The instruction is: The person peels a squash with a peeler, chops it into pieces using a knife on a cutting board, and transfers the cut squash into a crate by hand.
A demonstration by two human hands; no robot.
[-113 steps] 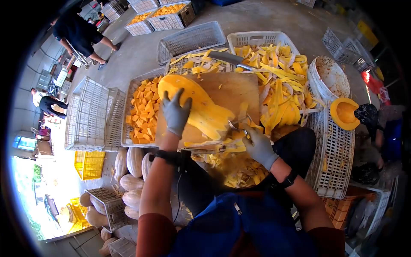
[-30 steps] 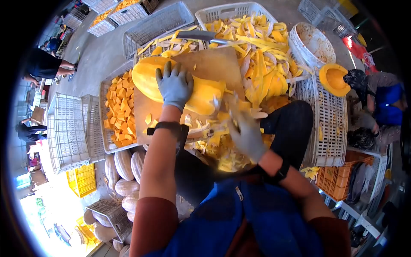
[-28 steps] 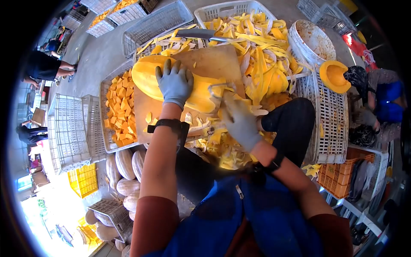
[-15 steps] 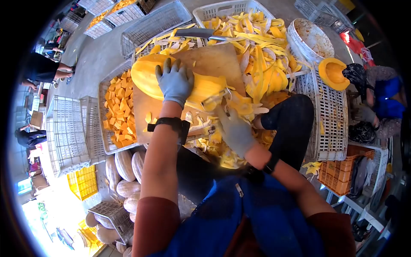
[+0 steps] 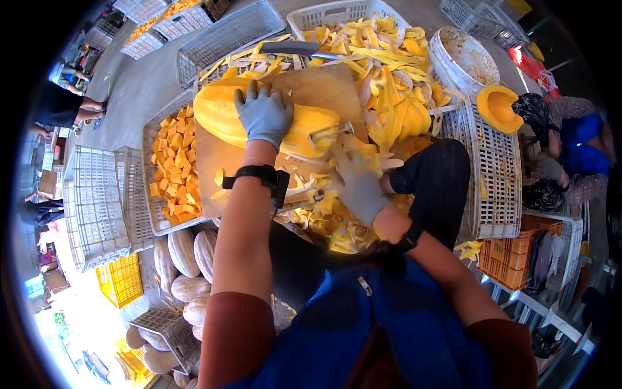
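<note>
A peeled orange-yellow pumpkin lies across a wooden cutting board. My left hand, in a grey glove, presses on its top with the fingers spread. At the pumpkin's right end is my gloved right hand, blurred, its fingers curled around a metal peeler whose head touches the flesh. Long peels lie beneath and beside that hand. Beyond the board a large knife rests on peelings. Left of the board stands a crate of orange cubes.
A crate of peels stands behind, with a dirty white bucket to its right. Whole pumpkins lie at the lower left beside stacked crates. A co-worker sits at the right near a halved pumpkin.
Since the first frame, my left hand has shifted along the pumpkin and lies flatter. My right hand has worked at the pumpkin's right end. The whole view has shifted.
</note>
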